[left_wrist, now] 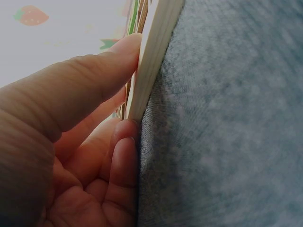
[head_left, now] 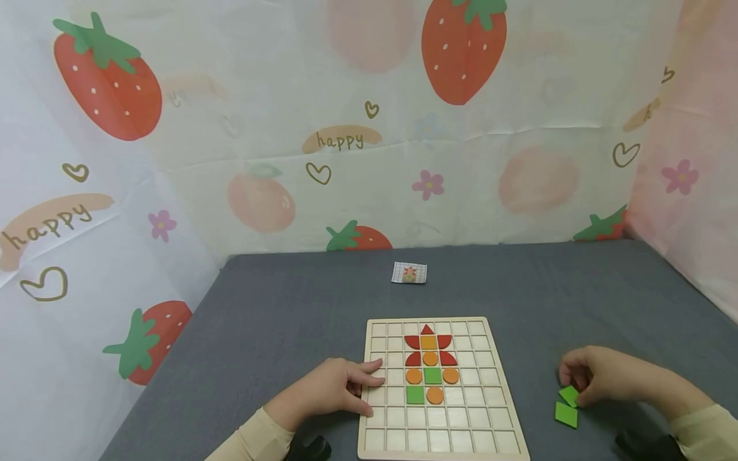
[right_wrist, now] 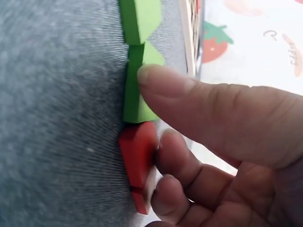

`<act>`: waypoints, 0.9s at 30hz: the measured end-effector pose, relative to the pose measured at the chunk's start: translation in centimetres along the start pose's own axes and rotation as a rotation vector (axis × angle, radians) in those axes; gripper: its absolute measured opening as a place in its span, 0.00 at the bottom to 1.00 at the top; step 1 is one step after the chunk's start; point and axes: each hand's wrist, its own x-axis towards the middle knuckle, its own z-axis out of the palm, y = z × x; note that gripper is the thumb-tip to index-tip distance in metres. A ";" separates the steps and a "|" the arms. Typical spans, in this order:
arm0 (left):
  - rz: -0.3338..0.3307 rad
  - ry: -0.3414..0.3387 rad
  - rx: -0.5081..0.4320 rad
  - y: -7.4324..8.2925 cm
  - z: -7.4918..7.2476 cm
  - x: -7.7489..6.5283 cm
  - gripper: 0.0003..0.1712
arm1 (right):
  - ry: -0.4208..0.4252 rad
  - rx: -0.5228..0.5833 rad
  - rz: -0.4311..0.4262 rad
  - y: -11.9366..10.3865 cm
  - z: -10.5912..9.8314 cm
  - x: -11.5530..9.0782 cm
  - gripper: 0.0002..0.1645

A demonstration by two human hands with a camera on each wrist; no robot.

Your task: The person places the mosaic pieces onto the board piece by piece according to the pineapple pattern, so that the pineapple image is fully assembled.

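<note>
A square wooden grid board (head_left: 387, 439) lies flat, bearing a figure of red, orange and green pieces. At its left edge rests my left hand (head_left: 331, 387), fingers over the rim; the left wrist view shows its thumb (left_wrist: 116, 56) against the board's side. My right hand (head_left: 619, 379) is low over the table to the right, fingers bent. Its thumb presses a green diamond tile (right_wrist: 142, 101), apparently pinching it, though the thumb hides part. Another green tile (head_left: 566, 415) lies right beside it. Red pieces (right_wrist: 137, 161) sit under the other right fingertips.
A small pattern card (head_left: 409, 273) with a similar figure lies behind the board on the grey cloth-covered table (head_left: 300, 301). Printed fabric curtains (head_left: 265, 83) stand at the back and both sides.
</note>
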 end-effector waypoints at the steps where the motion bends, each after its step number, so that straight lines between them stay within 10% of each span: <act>1: -0.002 0.000 0.000 0.0 0.0 0.0 0.31 | 0.004 -0.008 -0.007 0.1 0.1 0.0 0.12; 15: 0.001 0.002 0.007 0.2 -0.1 -0.1 0.31 | 0.047 0.004 0.060 -1.7 0.2 1.4 0.09; 27: -0.003 -0.001 -0.003 0.1 -0.1 0.0 0.30 | 0.116 -0.040 0.017 -6.6 2.2 6.4 0.03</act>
